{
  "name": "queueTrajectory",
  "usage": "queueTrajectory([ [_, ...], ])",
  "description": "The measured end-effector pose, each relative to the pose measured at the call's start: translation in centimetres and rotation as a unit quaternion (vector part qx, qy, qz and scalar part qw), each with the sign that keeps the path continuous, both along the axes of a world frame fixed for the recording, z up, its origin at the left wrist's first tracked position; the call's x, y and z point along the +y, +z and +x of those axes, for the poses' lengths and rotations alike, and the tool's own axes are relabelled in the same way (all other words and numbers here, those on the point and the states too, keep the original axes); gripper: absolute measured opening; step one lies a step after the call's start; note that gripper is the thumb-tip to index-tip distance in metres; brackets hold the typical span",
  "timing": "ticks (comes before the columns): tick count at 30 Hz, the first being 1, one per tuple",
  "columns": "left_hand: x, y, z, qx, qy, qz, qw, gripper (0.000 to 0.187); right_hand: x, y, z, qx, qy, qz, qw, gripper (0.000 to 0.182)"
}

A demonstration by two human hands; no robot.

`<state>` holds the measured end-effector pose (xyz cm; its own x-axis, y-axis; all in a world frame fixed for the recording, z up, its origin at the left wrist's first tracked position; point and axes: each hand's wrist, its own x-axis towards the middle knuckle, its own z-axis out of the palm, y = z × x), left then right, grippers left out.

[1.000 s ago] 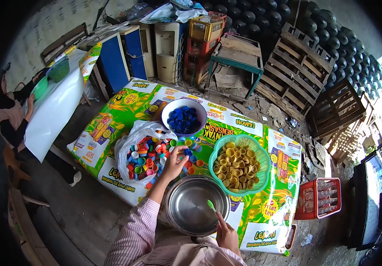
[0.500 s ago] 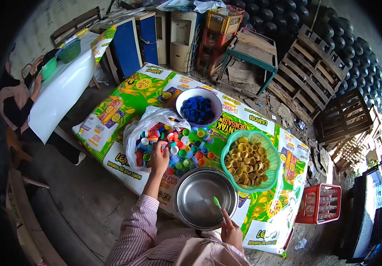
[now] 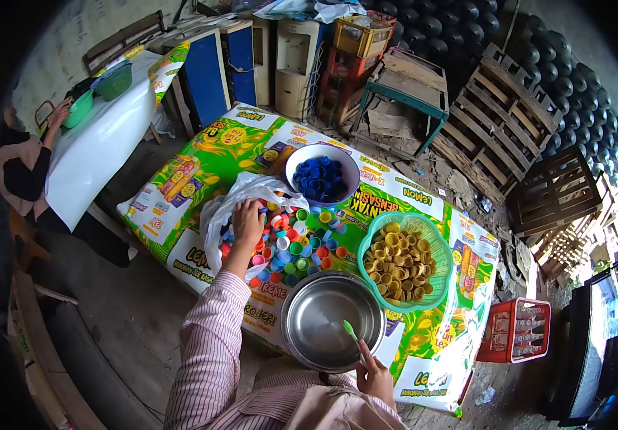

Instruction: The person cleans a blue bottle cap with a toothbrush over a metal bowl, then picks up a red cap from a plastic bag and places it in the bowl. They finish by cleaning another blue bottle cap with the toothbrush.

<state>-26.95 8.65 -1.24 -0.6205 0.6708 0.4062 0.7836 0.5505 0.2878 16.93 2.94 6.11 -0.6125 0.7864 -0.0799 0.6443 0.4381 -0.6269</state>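
Note:
My left hand (image 3: 248, 223) reaches into a white plastic bag (image 3: 212, 218) of mixed bottle caps (image 3: 277, 222). Its fingers are curled down among the caps, with the tips hidden. Many of these caps, red, blue, green, white and orange, spill from the bag's mouth onto the table. In my right hand (image 3: 375, 376) is a thin tool with a bright green end (image 3: 349, 328), held over the rim of a steel bowl (image 3: 309, 304). The bowl's bare metal bottom shows.
A white bowl (image 3: 352, 168) of dark blue caps stands behind the pile. To the right sits a green basket (image 3: 443, 247) of yellow caps. A red bottle crate (image 3: 491, 331) is beyond the table's right side. Another person (image 3: 26, 168) sits at the far left table near green bowls.
My left hand has moved up and left, from the front of the cap pile deeper into the bag. My right hand keeps its place. The other person's arm has shifted.

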Motion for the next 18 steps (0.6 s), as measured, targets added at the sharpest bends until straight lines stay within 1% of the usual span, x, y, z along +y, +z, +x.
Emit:
queueTrajectory([
  [1,0.0,-0.3,-0.2,0.022,-0.030,0.053,0.998,0.020,0.0,-0.1,0.1,-0.001,0.001,0.002,1.000,0.059],
  [2,0.1,-0.6,-0.3,0.021,-0.033,0.053,0.998,0.020,-0.1,-0.2,0.3,-0.001,-0.003,0.002,1.000,0.059],
  [4,0.1,-1.6,-0.8,-0.103,-0.045,0.192,0.975,0.017,-0.2,-0.3,0.6,0.015,-0.013,0.000,1.000,0.060],
  [5,-0.1,-2.1,-1.1,-0.189,-0.046,0.227,0.954,0.016,-0.2,-0.3,0.7,0.014,-0.014,0.000,1.000,0.060],
  [6,-0.5,-2.0,-0.9,-0.182,-0.040,0.233,0.955,0.017,-0.1,-0.3,0.7,0.010,-0.009,0.000,1.000,0.061],
  [8,-1.6,-1.6,-0.8,-0.299,-0.026,0.246,0.922,0.017,-0.1,-0.1,0.5,0.008,-0.004,-0.002,1.000,0.061],
  [9,-2.5,0.4,0.4,-0.362,-0.022,0.265,0.894,0.018,-0.1,0.2,0.4,0.002,0.003,-0.008,1.000,0.060],
  [10,-3.3,0.5,0.6,-0.361,-0.021,0.264,0.894,0.018,-0.1,0.4,0.3,-0.005,0.010,-0.013,1.000,0.060],
  [12,-5.1,0.5,1.5,-0.422,-0.081,0.311,0.848,0.020,0.1,0.3,0.2,0.002,0.014,-0.011,1.000,0.060],
  [13,-5.8,1.5,3.2,-0.374,-0.105,0.318,0.865,0.023,0.2,-0.1,0.3,0.016,0.012,-0.009,1.000,0.060],
  [14,-6.7,2.4,5.4,-0.367,-0.108,0.280,0.881,0.027,0.3,-0.3,0.4,0.029,0.009,-0.006,1.000,0.060],
  [15,-7.2,3.3,7.6,-0.362,-0.150,0.266,0.881,0.031,0.4,-0.4,0.4,0.038,0.005,0.009,0.999,0.062],
  [16,-7.8,5.7,10.8,-0.360,-0.133,0.208,0.899,0.035,0.6,-0.3,0.4,0.037,0.006,0.008,0.999,0.062],
  [17,-8.1,6.0,13.2,-0.361,-0.175,0.212,0.891,0.041,0.9,-0.2,0.4,0.055,0.003,0.012,0.998,0.063],
  [18,-8.4,6.9,15.7,-0.337,-0.207,0.187,0.899,0.045,1.1,-0.2,0.5,0.073,0.001,0.016,0.997,0.065],
])
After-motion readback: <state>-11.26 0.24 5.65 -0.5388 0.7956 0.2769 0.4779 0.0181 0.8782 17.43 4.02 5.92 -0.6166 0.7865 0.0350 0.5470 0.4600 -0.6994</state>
